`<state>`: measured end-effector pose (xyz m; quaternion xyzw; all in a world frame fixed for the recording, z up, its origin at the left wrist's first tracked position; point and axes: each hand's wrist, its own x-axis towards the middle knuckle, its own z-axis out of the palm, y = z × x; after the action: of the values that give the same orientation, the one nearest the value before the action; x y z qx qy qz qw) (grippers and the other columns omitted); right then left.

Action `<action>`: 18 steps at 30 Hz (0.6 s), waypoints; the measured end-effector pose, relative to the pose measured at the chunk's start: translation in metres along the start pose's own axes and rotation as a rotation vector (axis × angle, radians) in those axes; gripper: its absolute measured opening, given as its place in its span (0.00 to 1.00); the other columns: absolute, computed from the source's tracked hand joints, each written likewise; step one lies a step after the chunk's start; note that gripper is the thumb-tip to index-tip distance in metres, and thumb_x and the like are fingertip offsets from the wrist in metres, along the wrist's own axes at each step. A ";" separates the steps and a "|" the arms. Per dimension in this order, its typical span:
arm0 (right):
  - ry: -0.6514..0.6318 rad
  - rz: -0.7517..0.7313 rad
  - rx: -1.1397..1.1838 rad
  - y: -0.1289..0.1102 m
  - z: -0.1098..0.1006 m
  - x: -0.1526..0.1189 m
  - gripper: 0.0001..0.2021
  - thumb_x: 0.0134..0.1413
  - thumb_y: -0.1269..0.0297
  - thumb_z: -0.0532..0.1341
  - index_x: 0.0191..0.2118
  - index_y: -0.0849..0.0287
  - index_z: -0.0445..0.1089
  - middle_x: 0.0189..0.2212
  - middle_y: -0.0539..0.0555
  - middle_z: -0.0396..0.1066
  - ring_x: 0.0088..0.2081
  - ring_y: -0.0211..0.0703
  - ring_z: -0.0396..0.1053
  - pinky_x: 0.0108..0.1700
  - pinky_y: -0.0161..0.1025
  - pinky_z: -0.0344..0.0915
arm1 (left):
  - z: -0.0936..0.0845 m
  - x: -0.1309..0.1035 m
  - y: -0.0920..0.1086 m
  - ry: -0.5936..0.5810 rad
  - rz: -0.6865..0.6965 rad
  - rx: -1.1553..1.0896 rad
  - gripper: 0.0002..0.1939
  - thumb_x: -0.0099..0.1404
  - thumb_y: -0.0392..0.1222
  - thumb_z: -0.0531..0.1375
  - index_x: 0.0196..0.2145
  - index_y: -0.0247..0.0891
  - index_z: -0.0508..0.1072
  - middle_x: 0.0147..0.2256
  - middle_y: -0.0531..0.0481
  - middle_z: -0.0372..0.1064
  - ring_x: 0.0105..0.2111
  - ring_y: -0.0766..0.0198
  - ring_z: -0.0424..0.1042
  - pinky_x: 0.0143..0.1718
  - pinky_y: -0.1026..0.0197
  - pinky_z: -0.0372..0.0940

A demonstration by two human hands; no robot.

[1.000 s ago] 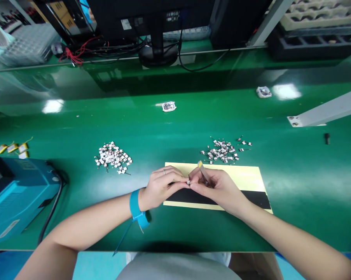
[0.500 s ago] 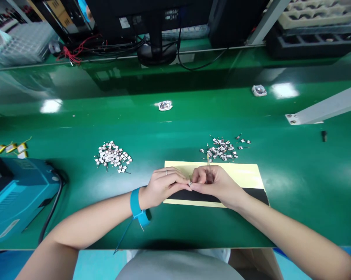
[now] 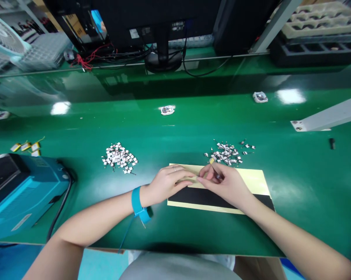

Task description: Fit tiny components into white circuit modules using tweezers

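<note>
My left hand [image 3: 173, 179], with a ring and a teal wrist strap [image 3: 139, 206], has thumb and fingers closed in a pinch; what lies between them is too small to make out. Right against its fingertips is my right hand [image 3: 229, 186], closed around slim metal tweezers [image 3: 217, 169] with a yellowish end pointing up. Both hands are above a pale yellow sheet [image 3: 252, 181] with a black strip [image 3: 206, 198] along it. Just beyond the sheet lies a pile of small white components with dark leads [image 3: 226, 153]. A similar pile [image 3: 119, 156] lies to the left.
A teal machine [image 3: 32, 194] with a black cable stands at left, several yellow-edged battery cells [image 3: 26, 146] behind it. White-cased devices [image 3: 167, 110] lie farther back. A metal bracket [image 3: 323, 118] juts in at right. A monitor stand [image 3: 163, 58] and trays [image 3: 318, 46] occupy the back shelf.
The whole view has shifted slightly, scene moving right and down. My fingertips remain together; the small white part seen between them earlier is now hidden. The tweezers in my right hand have tilted.
</note>
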<state>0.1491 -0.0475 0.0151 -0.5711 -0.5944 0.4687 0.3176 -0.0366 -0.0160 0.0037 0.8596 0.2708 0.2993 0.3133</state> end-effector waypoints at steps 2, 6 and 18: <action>0.096 -0.123 -0.229 0.006 -0.010 0.005 0.09 0.45 0.65 0.59 0.22 0.59 0.58 0.25 0.52 0.66 0.19 0.32 0.56 0.21 0.32 0.53 | -0.019 0.001 -0.002 -0.021 0.002 0.124 0.07 0.60 0.35 0.53 0.35 0.34 0.70 0.33 0.47 0.71 0.35 0.65 0.68 0.39 0.63 0.63; 0.201 -0.314 -0.495 0.014 -0.028 0.017 0.07 0.47 0.65 0.57 0.23 0.59 0.60 0.20 0.49 0.59 0.18 0.33 0.52 0.22 0.33 0.53 | -0.069 -0.014 -0.008 -0.078 -0.220 0.446 0.08 0.60 0.38 0.53 0.37 0.36 0.69 0.35 0.47 0.69 0.36 0.62 0.67 0.39 0.59 0.63; -0.244 -0.348 -0.450 0.011 0.011 -0.007 0.03 0.51 0.68 0.55 0.29 0.57 0.64 0.26 0.50 0.66 0.23 0.35 0.63 0.24 0.31 0.59 | -0.089 -0.035 -0.037 -0.309 -0.330 0.767 0.09 0.62 0.36 0.51 0.30 0.32 0.70 0.29 0.46 0.68 0.30 0.62 0.67 0.32 0.62 0.62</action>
<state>0.1441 -0.0574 0.0018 -0.4564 -0.8058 0.3289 0.1849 -0.1308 0.0191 0.0212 0.8934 0.4461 -0.0088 0.0520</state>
